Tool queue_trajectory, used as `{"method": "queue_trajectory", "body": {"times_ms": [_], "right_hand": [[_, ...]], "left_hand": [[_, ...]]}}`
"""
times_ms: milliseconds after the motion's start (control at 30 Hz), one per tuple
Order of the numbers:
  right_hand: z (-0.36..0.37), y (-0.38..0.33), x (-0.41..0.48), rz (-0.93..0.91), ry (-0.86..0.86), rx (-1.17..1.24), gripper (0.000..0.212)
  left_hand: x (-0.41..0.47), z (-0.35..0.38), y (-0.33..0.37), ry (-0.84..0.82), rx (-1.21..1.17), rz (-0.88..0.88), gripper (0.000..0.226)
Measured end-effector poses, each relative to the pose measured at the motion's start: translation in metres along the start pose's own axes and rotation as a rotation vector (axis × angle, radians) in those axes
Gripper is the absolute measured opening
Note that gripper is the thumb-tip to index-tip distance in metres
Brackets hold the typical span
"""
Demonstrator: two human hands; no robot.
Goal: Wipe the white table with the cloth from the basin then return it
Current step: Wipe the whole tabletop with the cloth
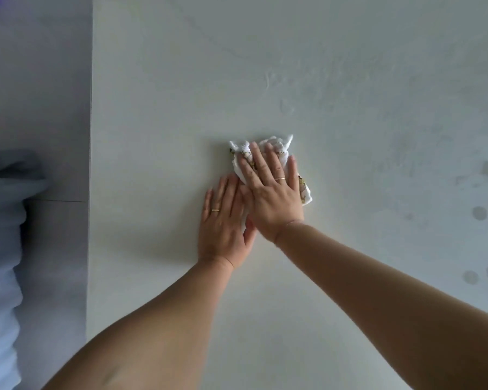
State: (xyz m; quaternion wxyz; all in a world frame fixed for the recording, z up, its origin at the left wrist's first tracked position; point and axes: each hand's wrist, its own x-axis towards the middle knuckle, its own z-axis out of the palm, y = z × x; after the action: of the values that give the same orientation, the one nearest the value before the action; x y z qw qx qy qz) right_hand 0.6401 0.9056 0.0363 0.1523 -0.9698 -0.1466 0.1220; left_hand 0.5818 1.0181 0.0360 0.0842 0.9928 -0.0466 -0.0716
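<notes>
On the white worktop [152, 108], well in from its left edge, the bunched white cloth [271, 153] is lying flat under the right hand [271, 198], whose fingers [261, 164] are slightly spread and pressing down rather than pinching, I'd say to keep a broad patch of fabric against the surface. Just beside the cloth, the left hand [223, 223] is resting palm-down, fingers close together, its inner edge tucked under the right, seemingly adding weight. Right of the cloth, damp smears and round spots [479, 213] are waiting; no basin is in view.

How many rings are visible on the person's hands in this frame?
3. One is on a finger of the left hand, flat on the table. Two are on one finger of the right hand, which presses the cloth. Others could be hidden by the overlap.
</notes>
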Motion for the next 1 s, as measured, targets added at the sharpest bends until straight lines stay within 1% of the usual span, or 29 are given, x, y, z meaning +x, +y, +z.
{"method": "queue_trajectory", "body": {"times_ms": [67,100,133,167,200,267,300,333,367,433,500,533,567,600,667,733,767,800,833,900,967,1000], "right_hand": [[-0.010,0.024,0.008,-0.183,-0.033,-0.087,0.054],[-0.016,0.040,0.014,-0.213,-0.024,-0.132,0.054],[-0.021,0.058,0.022,-0.174,-0.001,-0.155,0.054],[-0.026,0.074,0.032,-0.068,0.029,-0.143,0.054],[-0.031,0.087,0.041,0.076,0.068,-0.100,0.054],[-0.033,0.088,0.055,0.351,0.146,0.020,0.054],[-0.030,0.076,0.058,0.430,0.174,0.045,0.054],[-0.027,0.060,0.059,0.437,0.176,0.053,0.055],[-0.022,0.043,0.056,0.360,0.151,0.055,0.057],[-0.014,0.019,0.045,0.052,0.052,0.005,0.061],[-0.017,0.027,0.044,-0.216,-0.028,-0.097,0.060],[-0.023,0.042,0.050,-0.284,-0.040,-0.141,0.058],[-0.029,0.059,0.056,-0.287,-0.033,-0.172,0.057],[-0.036,0.076,0.063,-0.218,-0.008,-0.171,0.055],[-0.049,0.104,0.078,0.075,0.070,-0.085,0.056],[-0.050,0.099,0.086,0.346,0.135,0.015,0.057],[-0.046,0.084,0.087,0.419,0.155,0.036,0.057],[-0.040,0.065,0.084,0.419,0.150,0.049,0.059],[-0.033,0.045,0.078,0.336,0.123,0.053,0.060],[-0.023,0.022,0.062,0.034,0.021,-0.002,0.061],[-0.028,0.036,0.061,-0.214,-0.071,-0.083,0.060],[-0.034,0.052,0.068,-0.280,-0.079,-0.124,0.059]], "left_hand": [[0.001,0.000,-0.001,-0.005,-0.001,0.000,0.061],[0.001,0.000,-0.001,-0.008,-0.003,-0.002,0.063],[0.001,0.000,-0.001,-0.008,-0.007,-0.003,0.064],[0.001,0.000,-0.002,-0.005,-0.012,-0.001,0.065],[0.001,0.000,-0.002,-0.002,-0.012,0.002,0.066],[0.001,0.000,-0.002,-0.002,-0.014,0.001,0.066],[0.001,0.000,-0.002,-0.005,-0.016,-0.001,0.066],[0.001,0.000,-0.002,-0.006,-0.015,-0.003,0.066],[0.002,0.000,-0.002,-0.008,-0.008,-0.005,0.066],[0.003,-0.001,-0.001,-0.019,0.008,-0.012,0.065],[0.003,-0.001,-0.001,-0.016,0.006,-0.015,0.065],[0.002,0.000,-0.001,-0.009,0.002,-0.010,0.065],[0.002,0.000,-0.002,-0.004,-0.003,-0.002,0.065],[0.002,0.001,-0.002,-0.001,-0.008,0.005,0.066],[0.003,0.001,-0.003,0.004,-0.012,0.010,0.066],[0.003,0.002,-0.003,0.004,-0.020,0.005,0.066],[0.002,0.003,-0.003,-0.002,-0.028,0.001,0.066],[0.002,0.003,-0.003,-0.007,-0.031,-0.001,0.067],[0.002,0.002,-0.002,-0.010,-0.028,-0.004,0.067],[0.003,0.001,-0.001,-0.019,-0.013,-0.016,0.066],[0.003,-0.001,0.000,-0.031,-0.006,-0.022,0.066],[0.002,-0.003,0.000,-0.040,-0.012,-0.021,0.066]]}}
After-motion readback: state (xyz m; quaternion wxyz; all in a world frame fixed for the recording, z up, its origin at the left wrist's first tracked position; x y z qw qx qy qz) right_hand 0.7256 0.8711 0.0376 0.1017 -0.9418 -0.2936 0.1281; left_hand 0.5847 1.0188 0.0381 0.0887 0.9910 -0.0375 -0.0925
